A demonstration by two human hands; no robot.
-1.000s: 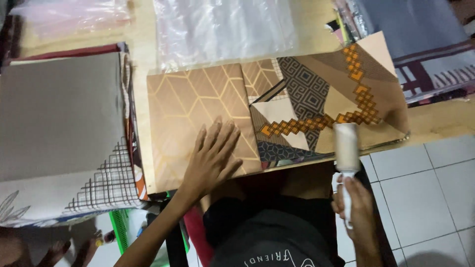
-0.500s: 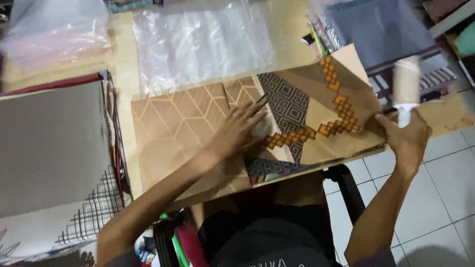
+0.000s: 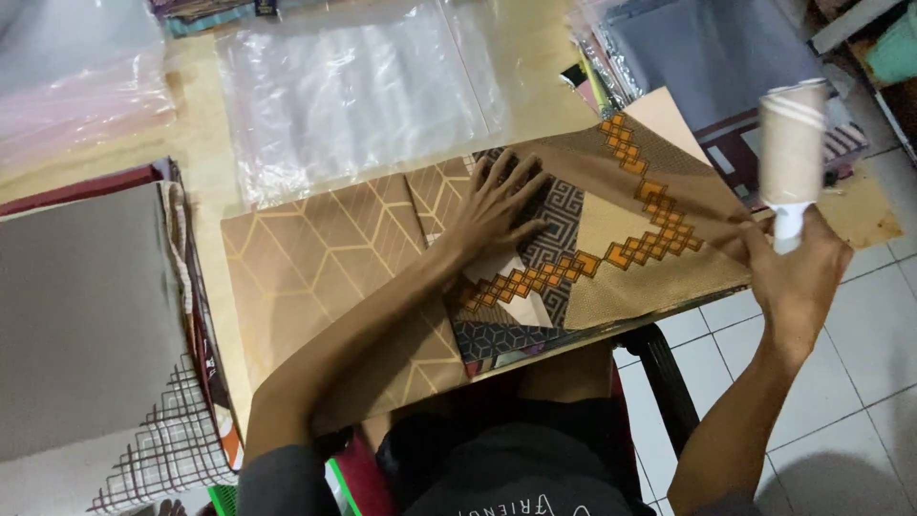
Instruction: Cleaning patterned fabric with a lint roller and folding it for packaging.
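head view showed the left hand (image 3: pixel 501 205) lying flat, fingers spread, on the folded brown patterned cloth (image 3: pixel 535 258) at the table's middle. at three o'clock the right hand (image 3: pixel 798 277) was clenched around the white handle of a lint roller (image 3: pixel 791 143), held upright just off the cloth's edge. a clear plastic bag (image 3: pixel 353 96) lay at twelve o'clock, a grey fabric stack (image 3: pixel 81 315) at nine.

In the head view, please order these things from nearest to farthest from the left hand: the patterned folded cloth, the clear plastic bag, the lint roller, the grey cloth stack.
From the left hand:
1. Patterned folded cloth: directly under the palm, touching.
2. Clear plastic bag: just beyond the hand, toward the table's far side.
3. Lint roller: at the right, held in the right hand.
4. Grey cloth stack: far left.
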